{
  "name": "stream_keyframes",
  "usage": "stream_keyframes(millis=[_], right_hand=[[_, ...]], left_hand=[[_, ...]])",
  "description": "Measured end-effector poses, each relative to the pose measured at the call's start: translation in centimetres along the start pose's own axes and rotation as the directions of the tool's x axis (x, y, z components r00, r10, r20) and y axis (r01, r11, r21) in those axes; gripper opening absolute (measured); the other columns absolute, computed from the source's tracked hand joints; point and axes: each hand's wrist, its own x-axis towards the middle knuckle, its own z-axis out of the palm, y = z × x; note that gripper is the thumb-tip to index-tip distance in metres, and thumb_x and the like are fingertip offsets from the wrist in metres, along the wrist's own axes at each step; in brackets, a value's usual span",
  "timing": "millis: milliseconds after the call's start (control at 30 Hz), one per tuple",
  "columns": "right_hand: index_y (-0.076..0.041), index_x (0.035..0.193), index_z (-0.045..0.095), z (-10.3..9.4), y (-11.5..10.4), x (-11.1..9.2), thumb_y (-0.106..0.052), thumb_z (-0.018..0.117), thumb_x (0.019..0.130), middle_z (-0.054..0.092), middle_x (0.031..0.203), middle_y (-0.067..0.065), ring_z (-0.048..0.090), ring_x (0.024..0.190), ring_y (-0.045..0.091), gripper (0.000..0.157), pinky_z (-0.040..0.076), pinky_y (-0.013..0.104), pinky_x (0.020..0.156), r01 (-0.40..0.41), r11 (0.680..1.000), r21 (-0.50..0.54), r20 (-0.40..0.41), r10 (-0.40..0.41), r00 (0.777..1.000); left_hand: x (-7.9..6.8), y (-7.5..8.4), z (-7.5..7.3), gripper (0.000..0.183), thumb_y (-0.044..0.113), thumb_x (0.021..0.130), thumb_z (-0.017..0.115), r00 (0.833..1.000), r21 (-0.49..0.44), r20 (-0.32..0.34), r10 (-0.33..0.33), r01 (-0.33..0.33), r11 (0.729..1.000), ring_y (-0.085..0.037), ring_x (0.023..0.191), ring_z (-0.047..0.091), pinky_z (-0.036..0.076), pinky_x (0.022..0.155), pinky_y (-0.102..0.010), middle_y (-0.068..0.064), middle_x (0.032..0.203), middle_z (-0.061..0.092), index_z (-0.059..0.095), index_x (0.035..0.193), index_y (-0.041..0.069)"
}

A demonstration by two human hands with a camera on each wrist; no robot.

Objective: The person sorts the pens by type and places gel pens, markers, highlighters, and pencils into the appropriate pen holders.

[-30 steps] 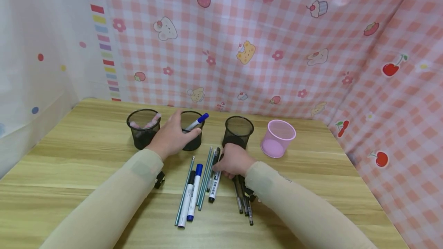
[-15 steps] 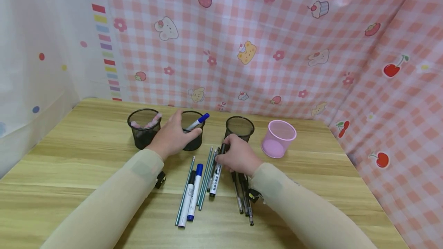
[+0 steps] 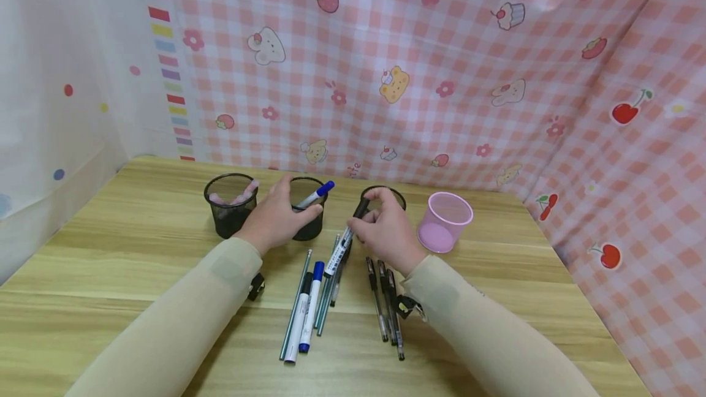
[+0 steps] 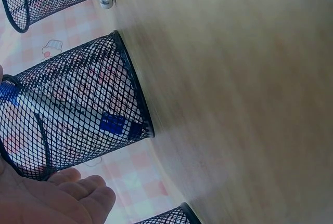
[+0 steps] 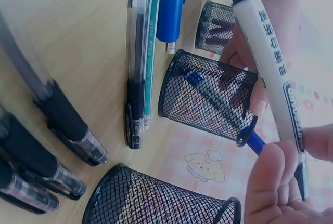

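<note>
My right hand (image 3: pixel 388 231) pinches a white whiteboard marker (image 3: pixel 337 254) by its black cap end. The marker is tilted above the table, its printed barrel pointing down and left toward the loose pencils; its lettering shows in the right wrist view. My left hand (image 3: pixel 274 219) holds the second black mesh pen cup (image 4: pixel 78 94) near its rim, thumb on the near side. A blue-capped marker (image 3: pixel 320 192) leans inside that cup. Behind my right hand stands another black mesh cup (image 5: pixel 161 198), partly hidden by the fingers in the head view.
At far left a black mesh cup (image 3: pixel 228 219) holds something pink. A pink mesh cup (image 3: pixel 436 234) stands at the right. Black gel pens (image 3: pixel 388 308) lie near my right wrist. A black-capped marker (image 3: pixel 298 320), a blue-capped marker (image 3: pixel 310 317) and green pencils (image 3: pixel 291 323) lie in the middle.
My right hand has lifted the black-capped marker off the table, up toward the third cup, tilting it. My left hand stays at the second cup.
</note>
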Motion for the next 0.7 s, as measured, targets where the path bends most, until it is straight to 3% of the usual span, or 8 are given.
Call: stream_keyframes(millis=[300, 467, 700], right_hand=[[-0.01, 0.134, 0.047, 0.3, 0.1, 0.4, -0.01, 0.074, 0.097, 0.073, 0.082, 0.017, 0.062, 0.059, 0.015, 0.047, 0.049, 0.029, 0.055, 0.102, 0.99, 0.102, -0.096, -0.093, 0.991], [-0.012, 0.137, 0.043, 0.5, 0.1, 0.6, -0.012, 0.073, 0.097, 0.073, 0.084, 0.01, 0.067, 0.068, 0.022, 0.05, 0.055, 0.032, 0.062, 0.123, 0.983, 0.134, -0.157, -0.102, 0.982], [-0.01, 0.139, 0.04, 0.8, 0.1, 1.1, -0.013, 0.07, 0.099, 0.073, 0.087, 0.01, 0.071, 0.077, 0.031, 0.051, 0.063, 0.042, 0.077, 0.165, 0.96, 0.228, -0.249, -0.106, 0.963]], left_hand=[[0.0, -0.1, 0.0, 0.112, 0.076, 0.095, 0.055, 1.0, 0.003, 0.003, 0.005, -0.005, 1.0, -0.046, 0.153, 0.036, 0.037, 0.119, -0.066, -0.018, 0.176, 0.015, 0.004, 0.171, 0.012], [0.1, -0.1, 0.0, 0.112, 0.077, 0.094, 0.055, 1.0, 0.0, 0.006, 0.002, -0.002, 1.0, -0.046, 0.154, 0.036, 0.037, 0.119, -0.066, -0.018, 0.176, 0.015, 0.004, 0.171, 0.012], [0.1, -0.1, 0.0, 0.111, 0.075, 0.095, 0.056, 1.0, -0.002, 0.007, 0.006, -0.006, 1.0, -0.046, 0.153, 0.037, 0.037, 0.119, -0.067, -0.019, 0.176, 0.016, 0.004, 0.171, 0.012]])
